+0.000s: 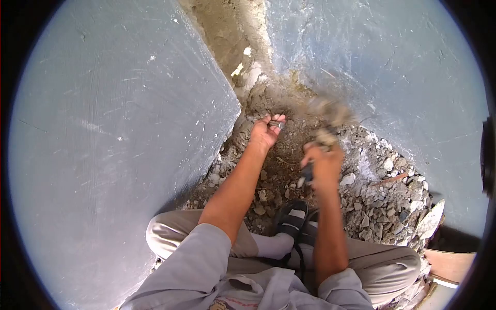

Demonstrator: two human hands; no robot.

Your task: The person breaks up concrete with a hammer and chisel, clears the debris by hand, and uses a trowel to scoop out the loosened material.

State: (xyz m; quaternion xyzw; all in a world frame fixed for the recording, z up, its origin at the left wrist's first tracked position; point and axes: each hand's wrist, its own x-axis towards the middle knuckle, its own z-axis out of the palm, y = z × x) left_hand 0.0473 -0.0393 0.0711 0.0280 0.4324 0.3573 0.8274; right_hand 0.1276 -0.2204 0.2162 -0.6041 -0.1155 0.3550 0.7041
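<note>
My left hand (pixel 265 133) is closed around a short metal chisel (pixel 280 125), whose blunt round end shows past my fingers. Its other end points left toward the broken base of the wall and is mostly hidden. To the right, my right hand (pixel 326 161) grips a hammer (pixel 330 111) by its handle. Motion smears the hammer head, which is up and to the right of the chisel, apart from it. The dark lower end of the handle sticks out below my fist.
Grey painted walls (pixel 124 113) rise on the left and right (pixel 372 46), meeting a bare, chipped gap (pixel 222 31). Broken rubble (pixel 374 206) covers the ground around my sandalled feet (pixel 292 219). A curved orange-brown piece (pixel 449 264) lies at the lower right.
</note>
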